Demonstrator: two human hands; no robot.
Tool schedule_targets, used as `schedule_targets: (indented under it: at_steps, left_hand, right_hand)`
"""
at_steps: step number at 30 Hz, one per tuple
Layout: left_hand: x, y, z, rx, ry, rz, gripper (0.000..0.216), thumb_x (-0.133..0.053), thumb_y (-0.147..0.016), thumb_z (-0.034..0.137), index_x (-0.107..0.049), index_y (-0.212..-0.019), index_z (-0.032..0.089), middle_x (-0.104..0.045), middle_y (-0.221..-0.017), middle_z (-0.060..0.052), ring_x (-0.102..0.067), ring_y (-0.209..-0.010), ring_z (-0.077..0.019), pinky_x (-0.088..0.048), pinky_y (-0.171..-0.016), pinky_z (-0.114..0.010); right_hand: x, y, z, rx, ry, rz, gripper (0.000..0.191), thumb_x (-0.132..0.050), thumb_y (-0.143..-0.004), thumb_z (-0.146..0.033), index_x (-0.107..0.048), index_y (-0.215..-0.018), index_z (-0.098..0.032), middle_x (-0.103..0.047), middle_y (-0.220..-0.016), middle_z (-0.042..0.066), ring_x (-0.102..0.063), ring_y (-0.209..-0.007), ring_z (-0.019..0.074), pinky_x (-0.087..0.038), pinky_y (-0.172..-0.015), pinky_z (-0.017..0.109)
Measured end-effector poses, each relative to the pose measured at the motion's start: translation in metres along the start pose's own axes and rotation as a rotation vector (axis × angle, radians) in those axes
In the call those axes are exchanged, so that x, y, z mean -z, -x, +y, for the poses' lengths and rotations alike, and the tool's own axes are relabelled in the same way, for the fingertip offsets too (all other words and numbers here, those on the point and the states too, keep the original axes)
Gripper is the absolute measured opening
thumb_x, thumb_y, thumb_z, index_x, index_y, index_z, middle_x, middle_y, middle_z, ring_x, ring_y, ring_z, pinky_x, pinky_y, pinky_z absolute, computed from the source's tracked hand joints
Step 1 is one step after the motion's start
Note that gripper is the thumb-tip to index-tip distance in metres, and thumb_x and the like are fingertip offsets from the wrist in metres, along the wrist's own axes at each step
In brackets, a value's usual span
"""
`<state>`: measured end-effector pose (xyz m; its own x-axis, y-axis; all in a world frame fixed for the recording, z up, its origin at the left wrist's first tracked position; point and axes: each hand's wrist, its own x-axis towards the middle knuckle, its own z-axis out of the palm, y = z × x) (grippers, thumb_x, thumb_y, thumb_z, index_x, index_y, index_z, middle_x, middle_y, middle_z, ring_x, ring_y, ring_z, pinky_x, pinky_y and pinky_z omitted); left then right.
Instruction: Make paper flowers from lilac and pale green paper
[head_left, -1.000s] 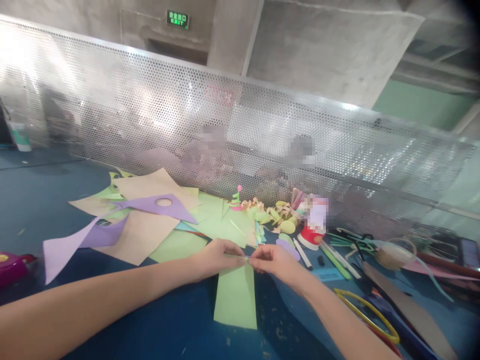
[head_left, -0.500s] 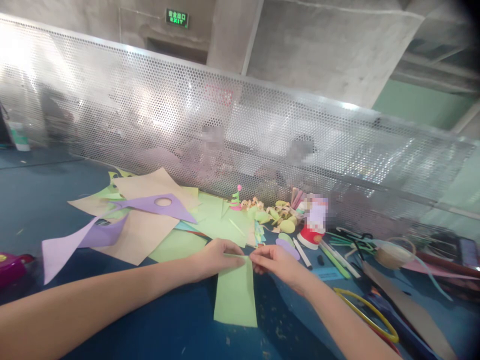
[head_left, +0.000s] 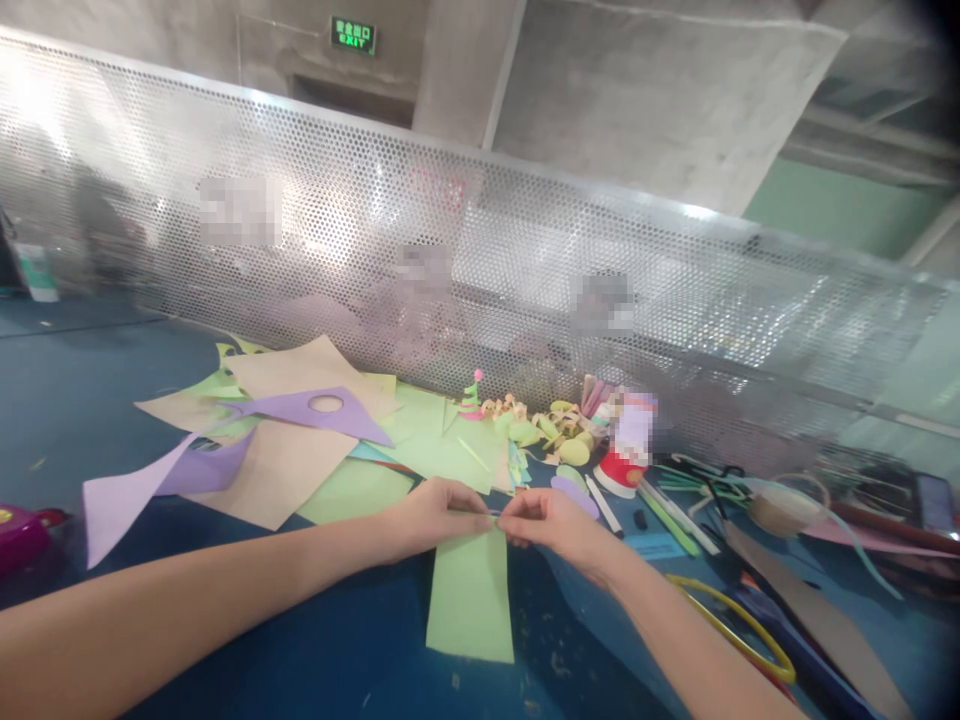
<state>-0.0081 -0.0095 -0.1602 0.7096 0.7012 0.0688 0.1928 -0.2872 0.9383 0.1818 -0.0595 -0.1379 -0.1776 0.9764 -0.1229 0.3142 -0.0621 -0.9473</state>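
Green paper, right at the fingertips! The left hand (head_left: 431,520) has its fingers clamped on the top of the green strip (head_left: 470,605), thumb in front. The right hand (head_left: 551,525) curls in at the strip's top corner, close against the left fingers; whether its own fingers have caught the edge, I cannot tell. And what's changed? Half a second ago those right fingertips sat slightly off to the side; now they're back in tight by the left ones, and the strip's loose end has dipped a touch. That suggests fine work confined to the top edge, while the rest of the strip hangs free below the fingers.

Just past the right fingers lie a purple disc (head_left: 577,500) and a white pen (head_left: 604,507), with a red-and-white cup (head_left: 621,474) behind. Beyond the left fingers, green sheets (head_left: 358,492); farther left, purple offcuts (head_left: 289,407) over tan paper (head_left: 277,470). All of it on the blue desk (head_left: 300,660).
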Motion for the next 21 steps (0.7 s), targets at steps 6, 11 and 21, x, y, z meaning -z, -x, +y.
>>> schedule_targets:
  at_steps: [6,11,21]
  left_hand:
    - [0.000,0.000,0.000,-0.019,0.036,-0.015,0.032,-0.057,-0.070,0.045,-0.067,-0.082,0.016,-0.065,-0.077,-0.001,-0.054,-0.072,-0.0149,-0.039,-0.062,-0.021]
    - [0.001,0.001,0.002,-0.033,0.019,-0.012,0.035,-0.054,-0.071,0.048,-0.067,-0.078,0.015,-0.063,-0.068,0.000,-0.051,-0.063,-0.0128,-0.035,-0.055,-0.021]
    - [0.002,-0.005,0.003,-0.051,0.072,-0.058,0.027,-0.063,-0.066,0.040,-0.064,-0.078,0.016,-0.063,-0.074,-0.001,-0.055,-0.070,-0.0133,-0.039,-0.065,-0.022]
  right_hand:
    - [-0.002,0.000,0.001,0.034,0.062,0.016,0.029,-0.075,-0.055,-0.036,-0.059,-0.066,-0.014,-0.054,-0.057,-0.003,-0.046,-0.054,0.0082,-0.035,-0.054,0.020]
    - [-0.004,0.001,0.000,0.059,0.112,0.014,0.029,-0.074,-0.055,-0.037,-0.058,-0.066,-0.015,-0.050,-0.056,-0.004,-0.043,-0.053,0.0084,-0.032,-0.051,0.021]
    - [-0.013,0.007,-0.013,0.045,0.198,0.044,0.025,-0.074,-0.055,-0.033,-0.059,-0.064,-0.015,-0.054,-0.057,-0.002,-0.046,-0.054,0.0099,-0.035,-0.052,0.022]
